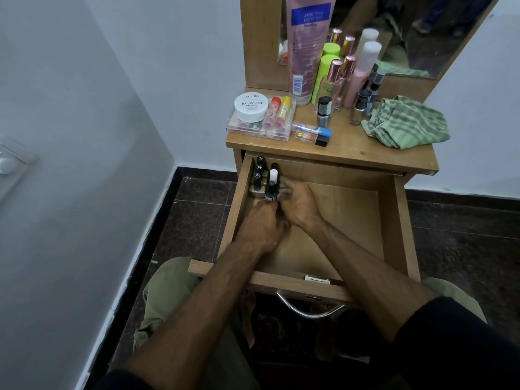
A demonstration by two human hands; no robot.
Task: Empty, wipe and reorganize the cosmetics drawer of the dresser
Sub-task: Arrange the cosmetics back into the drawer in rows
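Observation:
The wooden drawer (399,220) of the dresser is pulled out. Several small nail polish bottles (260,175) stand upright in its far left corner. My left hand (260,226) grips the nearest bottle (271,191), a dark-capped one, at its base. Close beside it my right hand (299,204) has its curled fingers against the bottles; they are blurred and I cannot tell what they hold. The remaining drawer floor is bare wood.
On the dresser top (351,153) lie a clear box (259,128) with a white nail polish jar (251,106) and lip balms, tall bottles (337,77), a pink tube (306,46) and a green checked cloth (405,123). A mirror (416,32) stands behind. White walls flank the dresser.

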